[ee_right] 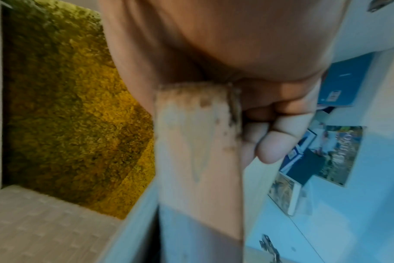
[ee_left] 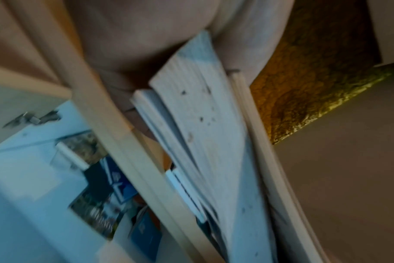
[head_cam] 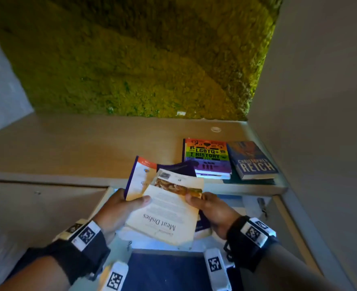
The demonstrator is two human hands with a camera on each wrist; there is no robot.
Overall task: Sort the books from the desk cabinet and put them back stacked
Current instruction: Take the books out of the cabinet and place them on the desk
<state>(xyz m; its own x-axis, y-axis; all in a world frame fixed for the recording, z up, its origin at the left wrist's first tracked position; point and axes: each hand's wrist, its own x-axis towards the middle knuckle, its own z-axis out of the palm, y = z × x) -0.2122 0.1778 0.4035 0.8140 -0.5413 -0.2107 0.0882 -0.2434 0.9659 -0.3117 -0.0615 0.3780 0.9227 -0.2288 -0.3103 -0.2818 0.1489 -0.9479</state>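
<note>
Both hands (head_cam: pixel 119 208) gripping open cookbook (head_cam: pixel 169 215), "Meat Dishes" page, food photo

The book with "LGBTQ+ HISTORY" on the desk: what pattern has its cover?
Rainbow stripes with black lettering; head view shows it best.

L hand (head_cam: pixel 119 208) + R hand (head_cam: pixel 210 208), fingers curled.

Cream page (head_cam: pixel 165 215) in my hands, black print, brown food photo. Behind it white-orange cover (head_cam: pixel 138 177), purple spine. Right of frame: rainbow-striped book (head_cam: pixel 207 156), blue-grey book (head_cam: pixel 254 159). Top: yellow-green moss wall (head_cam: pixel 131 59).
</note>
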